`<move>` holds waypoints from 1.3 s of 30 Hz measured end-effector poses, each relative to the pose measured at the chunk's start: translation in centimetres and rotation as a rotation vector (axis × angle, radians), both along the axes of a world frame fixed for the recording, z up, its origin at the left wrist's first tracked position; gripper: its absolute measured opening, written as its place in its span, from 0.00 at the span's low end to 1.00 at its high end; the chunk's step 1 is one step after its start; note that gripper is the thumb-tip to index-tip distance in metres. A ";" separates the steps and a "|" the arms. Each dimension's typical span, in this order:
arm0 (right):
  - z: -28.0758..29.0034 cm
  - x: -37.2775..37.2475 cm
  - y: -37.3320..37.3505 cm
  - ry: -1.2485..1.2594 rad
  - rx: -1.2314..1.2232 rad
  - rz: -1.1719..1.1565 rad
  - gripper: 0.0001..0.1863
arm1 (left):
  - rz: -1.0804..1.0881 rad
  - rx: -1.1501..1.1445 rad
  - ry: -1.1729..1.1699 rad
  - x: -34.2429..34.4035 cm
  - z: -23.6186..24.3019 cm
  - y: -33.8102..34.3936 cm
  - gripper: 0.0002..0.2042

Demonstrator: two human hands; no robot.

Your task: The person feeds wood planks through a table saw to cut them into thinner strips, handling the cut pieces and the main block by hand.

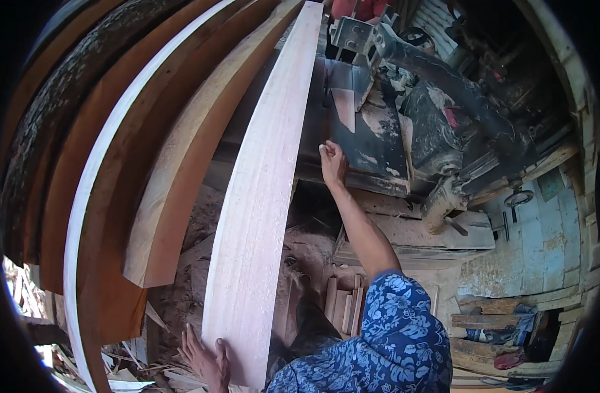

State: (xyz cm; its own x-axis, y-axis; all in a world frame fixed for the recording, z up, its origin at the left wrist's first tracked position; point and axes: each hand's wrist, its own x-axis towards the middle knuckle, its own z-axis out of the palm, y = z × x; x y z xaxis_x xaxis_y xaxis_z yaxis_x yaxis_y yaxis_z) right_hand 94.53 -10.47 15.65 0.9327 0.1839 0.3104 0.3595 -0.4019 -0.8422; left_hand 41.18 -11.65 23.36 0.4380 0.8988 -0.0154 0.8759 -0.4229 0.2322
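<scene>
Counter (363, 141): dark metal machine table, surface worn; pale dust patches (386, 101) scattered over right part. Pale board (264, 190): upper length over left part of counter, lower end projecting well past near edge; contact at underside hidden. Floor (316, 247): dusty, partly in shadow below counter; sawdust (205, 216) visible left of board. Wood scraps (175, 377) strewn on floor at lower left, loose, at mixed angles. Wood strips (346, 308) low beneath counter, side by side; footing unclear.

pale weathered wall panels (536, 239), dusty scrap-littered floor (193, 278), bright light (15, 278) at left
</scene>
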 end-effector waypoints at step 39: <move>2.5 16.6 10.3 -0.589 -0.384 -0.277 0.14 | 0.270 -0.162 -0.156 1.3 1.5 -0.3 0.18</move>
State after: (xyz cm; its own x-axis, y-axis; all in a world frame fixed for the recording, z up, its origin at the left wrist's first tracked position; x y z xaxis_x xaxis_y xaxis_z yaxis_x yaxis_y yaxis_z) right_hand 111.11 -0.18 18.16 0.6605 0.1626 0.7330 0.5501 -0.7693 -0.3251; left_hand 42.52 -11.92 24.90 0.1934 0.9739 -0.1191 0.9000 -0.1278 0.4168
